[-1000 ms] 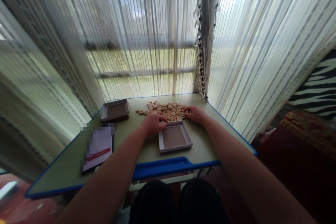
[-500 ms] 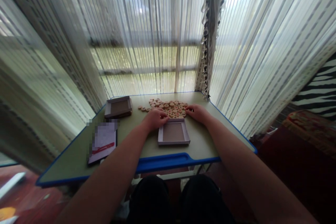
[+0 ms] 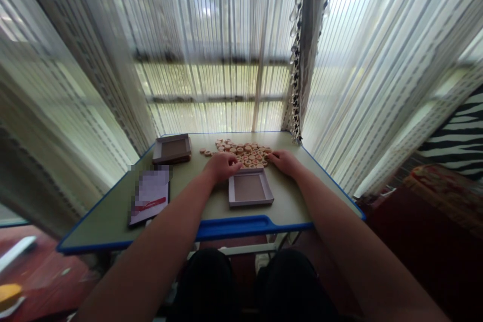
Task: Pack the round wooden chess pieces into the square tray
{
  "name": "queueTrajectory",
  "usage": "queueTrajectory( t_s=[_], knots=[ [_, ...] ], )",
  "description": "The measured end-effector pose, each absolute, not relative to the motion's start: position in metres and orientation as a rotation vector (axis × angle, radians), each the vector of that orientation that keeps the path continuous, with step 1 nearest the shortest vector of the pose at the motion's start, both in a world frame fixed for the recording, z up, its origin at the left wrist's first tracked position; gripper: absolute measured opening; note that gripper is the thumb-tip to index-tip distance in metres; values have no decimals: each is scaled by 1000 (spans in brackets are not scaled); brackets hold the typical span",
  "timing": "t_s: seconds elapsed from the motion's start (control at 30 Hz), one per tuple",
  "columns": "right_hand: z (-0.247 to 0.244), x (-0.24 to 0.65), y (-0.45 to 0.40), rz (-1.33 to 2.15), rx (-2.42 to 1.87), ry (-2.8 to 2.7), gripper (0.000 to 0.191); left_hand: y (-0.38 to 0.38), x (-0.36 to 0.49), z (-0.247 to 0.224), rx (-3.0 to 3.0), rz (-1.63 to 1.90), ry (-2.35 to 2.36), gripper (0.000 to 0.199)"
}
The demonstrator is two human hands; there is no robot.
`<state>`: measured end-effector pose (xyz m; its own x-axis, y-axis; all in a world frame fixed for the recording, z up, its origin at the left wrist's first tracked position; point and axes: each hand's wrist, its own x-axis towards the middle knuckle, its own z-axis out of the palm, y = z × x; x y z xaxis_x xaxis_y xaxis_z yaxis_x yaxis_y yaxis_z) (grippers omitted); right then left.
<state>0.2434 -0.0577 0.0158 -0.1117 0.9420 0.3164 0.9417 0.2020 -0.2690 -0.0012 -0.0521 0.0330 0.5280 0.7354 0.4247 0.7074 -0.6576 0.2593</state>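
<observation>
Using light touch w/ R hand (image 3: 284, 162), fingers narrow at right edge of round pcs (image 3: 247, 149) on worktop (image 3: 289, 201), should limit scatter; L hand (image 3: 220, 167) curls nr far left corner of box (image 3: 251, 203), can't tell grip.

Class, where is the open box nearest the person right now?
In the head view, it sits on the table, below the round pieces and right of the left hand.

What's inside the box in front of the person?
The near box shows a bare brown bottom, with no pieces in view. Its walls could hide a little along the edges.
</observation>
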Motion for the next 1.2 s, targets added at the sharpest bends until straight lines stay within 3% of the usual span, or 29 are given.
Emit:
queueTrajectory(
  t_s=[0.33, 0.6, 0.8, 1.0, 1.2],
  knots=[
    [19, 237, -58, -57, -1709, -1965, 29, -54, 1, 35, 2715, 744, 1192, 30],
    [12, 224, -59, 404, -1247, -2055, 18, -46, 2, 29, 2746, 816, 1370, 37],
    [13, 234, -60, 440, -1290, -2102, 35, -44, -2, 28, 2609, 844, 1602, 47],
    [14, 237, -63, 398, -1299, -2159, 22, -51, 0, 29, 2724, 771, 1370, 37],
    [10, 237, -62, 394, -1282, -2135, 29, -51, -2, 31, 2724, 740, 1499, 41]
  ],
)
